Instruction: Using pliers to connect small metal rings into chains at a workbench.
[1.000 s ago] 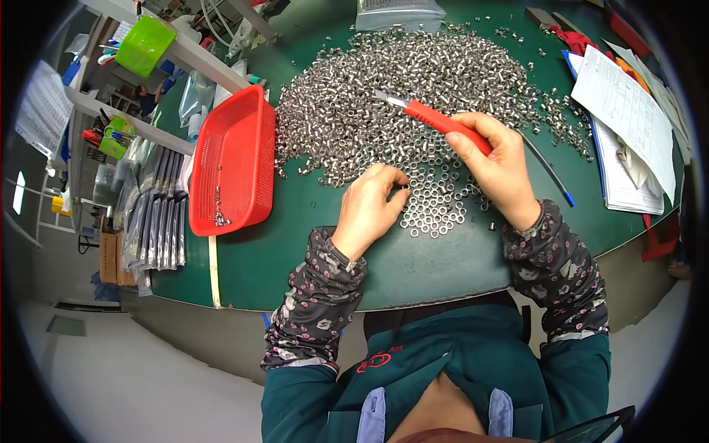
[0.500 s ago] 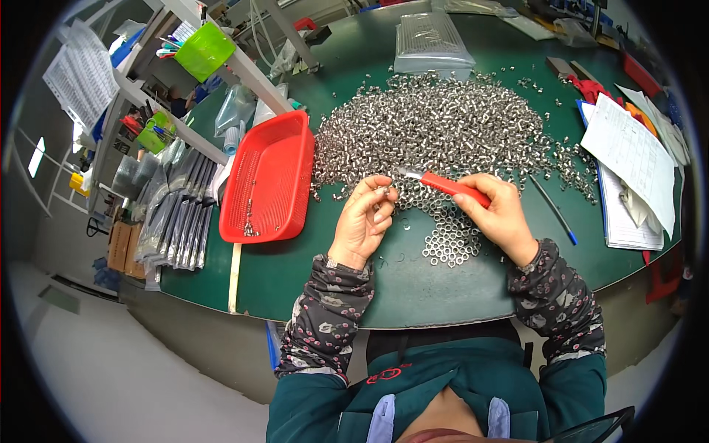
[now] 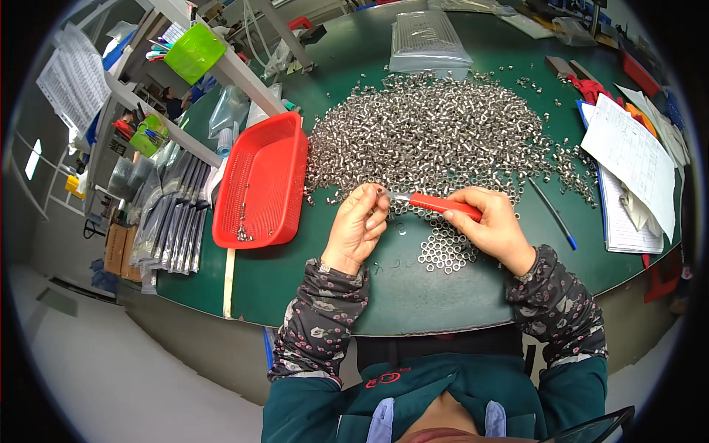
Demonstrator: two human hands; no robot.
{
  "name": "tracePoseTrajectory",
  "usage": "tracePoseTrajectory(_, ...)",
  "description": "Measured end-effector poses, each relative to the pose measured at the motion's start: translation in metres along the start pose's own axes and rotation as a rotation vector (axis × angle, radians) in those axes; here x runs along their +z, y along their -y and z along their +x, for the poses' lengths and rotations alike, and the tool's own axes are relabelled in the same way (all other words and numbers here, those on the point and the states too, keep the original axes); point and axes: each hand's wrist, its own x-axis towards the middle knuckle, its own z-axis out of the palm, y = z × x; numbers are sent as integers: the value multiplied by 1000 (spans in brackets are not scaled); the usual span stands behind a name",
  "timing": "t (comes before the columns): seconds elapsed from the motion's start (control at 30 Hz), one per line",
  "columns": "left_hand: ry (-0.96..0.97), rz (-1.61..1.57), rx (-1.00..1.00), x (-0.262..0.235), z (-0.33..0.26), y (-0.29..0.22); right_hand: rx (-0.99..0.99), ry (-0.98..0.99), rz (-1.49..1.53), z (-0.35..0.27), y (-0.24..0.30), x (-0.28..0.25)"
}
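Observation:
In my right hand (image 3: 489, 221) is a red-handled utility knife (image 3: 443, 204), its metal blade pointing left. The blade tip reaches the fingertips of my left hand (image 3: 360, 224). Those fingers pinch a small metal ring (image 3: 381, 192), mostly covered by thumb and forefinger. Just beyond both hands spreads a large heap of small shiny metal rings (image 3: 428, 133). Nearer to me, below the knife, a patch of the rings (image 3: 447, 251) lies flat in a single layer on the green table (image 3: 413, 299).
A red perforated basket (image 3: 295, 184) holding a few metal pieces stands left of the heap. Plastic-wrapped packs (image 3: 173, 232) lie farther left. On the right are a blue pen (image 3: 554, 214) and papers (image 3: 628, 159). A clear plastic bag (image 3: 430, 44) lies behind the heap.
The knife has shifted slightly left and down, its blade now meeting my left fingertips. My left hand has dropped a little, and the whole view has moved slightly.

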Motion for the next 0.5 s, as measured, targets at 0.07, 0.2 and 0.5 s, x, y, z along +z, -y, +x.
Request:
tracePoseTrajectory(0.07, -25, 29, 0, 2, -1, 0, 14, 12, -4, -1, 2, 0)
tracePoseTrajectory(0.2, -44, 56, 6, 5, -1, 0, 7, 21, 0, 0, 1, 0)
tracePoseTrajectory(0.5, -43, 103, 31, 4, 0, 1, 52, 62, 13, 0, 6, -2)
